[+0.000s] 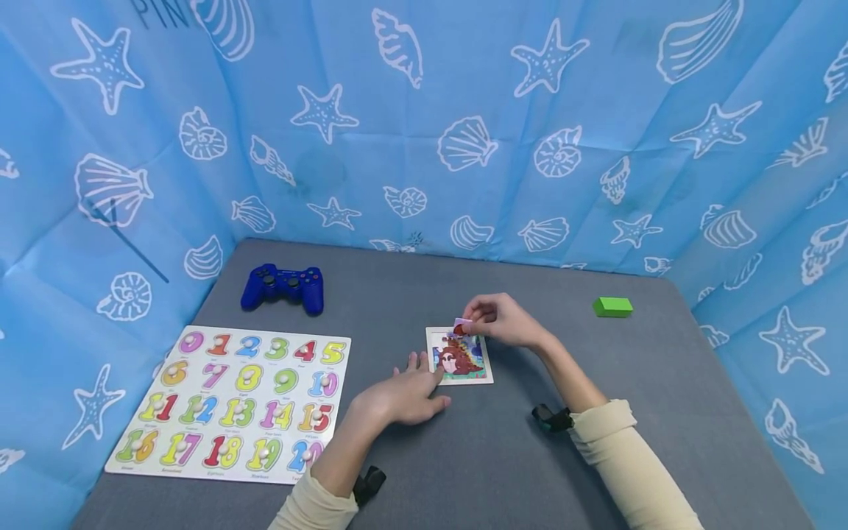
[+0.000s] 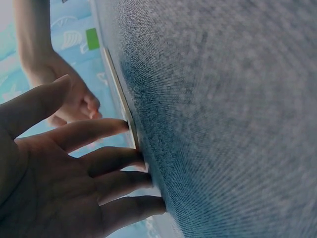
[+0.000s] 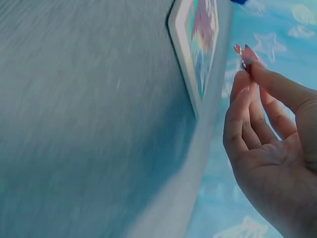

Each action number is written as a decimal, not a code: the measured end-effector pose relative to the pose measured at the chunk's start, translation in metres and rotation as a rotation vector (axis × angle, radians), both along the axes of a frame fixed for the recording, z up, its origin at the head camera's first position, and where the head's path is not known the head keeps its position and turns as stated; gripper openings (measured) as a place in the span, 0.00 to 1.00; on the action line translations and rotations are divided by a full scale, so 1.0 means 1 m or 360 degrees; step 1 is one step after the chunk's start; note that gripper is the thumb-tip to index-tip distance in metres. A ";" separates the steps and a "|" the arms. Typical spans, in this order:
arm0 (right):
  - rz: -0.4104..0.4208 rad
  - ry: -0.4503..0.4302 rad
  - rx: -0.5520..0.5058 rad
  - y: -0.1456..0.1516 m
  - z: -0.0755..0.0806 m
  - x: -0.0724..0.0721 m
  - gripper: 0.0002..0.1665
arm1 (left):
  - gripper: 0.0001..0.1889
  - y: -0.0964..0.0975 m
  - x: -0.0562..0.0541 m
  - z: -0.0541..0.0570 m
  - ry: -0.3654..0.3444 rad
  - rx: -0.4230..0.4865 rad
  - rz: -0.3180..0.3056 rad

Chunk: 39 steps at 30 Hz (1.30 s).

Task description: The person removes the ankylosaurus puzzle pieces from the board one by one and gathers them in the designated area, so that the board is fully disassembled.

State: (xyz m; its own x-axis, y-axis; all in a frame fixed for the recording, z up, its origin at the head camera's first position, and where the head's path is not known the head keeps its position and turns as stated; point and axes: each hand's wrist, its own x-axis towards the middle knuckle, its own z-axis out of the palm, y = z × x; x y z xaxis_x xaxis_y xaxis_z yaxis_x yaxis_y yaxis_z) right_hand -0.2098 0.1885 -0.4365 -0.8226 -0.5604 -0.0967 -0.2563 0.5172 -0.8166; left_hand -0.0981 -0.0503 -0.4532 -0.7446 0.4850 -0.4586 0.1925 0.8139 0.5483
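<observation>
A small square picture puzzle [image 1: 457, 362] with a white border lies on the grey table, showing a reddish-brown figure. My right hand [image 1: 500, 320] pinches a small puzzle piece [image 1: 460, 323] between thumb and fingertips over the puzzle's far edge. In the right wrist view, this reddish piece [image 3: 249, 57] is raised above the tray's level. My left hand [image 1: 409, 394] rests palm down beside the puzzle's left side, fingers spread. One fingertip meets the puzzle's edge [image 2: 124, 96] in the left wrist view, while the others touch the tabletop.
A white number board [image 1: 344, 368] with knobbed pieces lies to the left, partly under the left forearm. A blue game controller [image 1: 283, 285] sits at the back left, and a green block [image 1: 612, 307] at the right. A blue shell-patterned curtain [image 1: 424, 169] borders the table.
</observation>
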 end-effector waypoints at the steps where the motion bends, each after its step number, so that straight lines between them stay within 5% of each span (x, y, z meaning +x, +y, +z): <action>1: -0.0020 -0.0003 -0.0005 0.005 0.000 -0.001 0.07 | 0.36 0.000 0.001 0.004 -0.0005 0.0001 0.0008; 4: -0.0074 -0.0007 0.0003 0.022 0.000 -0.001 0.08 | 0.35 0.000 0.007 0.020 -0.0022 0.0004 0.0025; 10: -0.0171 -0.0018 0.0082 0.055 -0.004 -0.002 0.11 | 0.35 -0.001 0.012 0.030 -0.0030 0.0018 0.0023; 31: -0.0346 0.0083 0.0226 0.081 -0.020 -0.005 0.08 | 0.35 -0.001 0.014 0.025 -0.0008 0.0062 0.0051; 39: -0.0333 0.0000 0.0090 0.080 -0.014 0.004 0.12 | 0.36 0.000 0.017 0.028 0.0010 0.0055 0.0050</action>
State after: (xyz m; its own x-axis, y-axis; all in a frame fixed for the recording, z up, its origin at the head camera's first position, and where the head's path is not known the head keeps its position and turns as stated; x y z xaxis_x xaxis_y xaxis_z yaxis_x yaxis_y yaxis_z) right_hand -0.2059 0.2681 -0.4507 -0.9204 -0.3711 -0.1232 -0.1385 0.6040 -0.7849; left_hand -0.0814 -0.0505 -0.4250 -0.7626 0.4769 -0.4370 0.1707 0.8001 0.5751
